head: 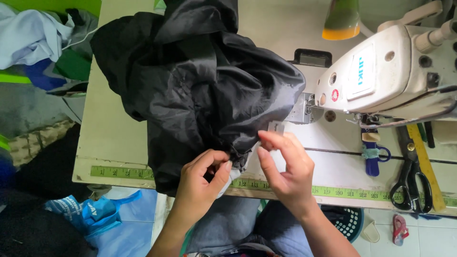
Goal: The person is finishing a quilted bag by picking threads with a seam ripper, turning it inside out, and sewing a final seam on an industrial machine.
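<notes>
Left hand (202, 178) pinching black fabric (195, 81) hem at surface (109, 138) edge; right hand (285, 166) just beside, fingers pinched on small pale piece (265, 145).

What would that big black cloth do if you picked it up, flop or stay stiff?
The black cloth would probably flop and droop: it already lies in soft crumpled folds on the table. Its sheen hints it may feel slippery. It looks thin, so likely light for its size. The left hand pinches its edge with just fingertips.
</notes>
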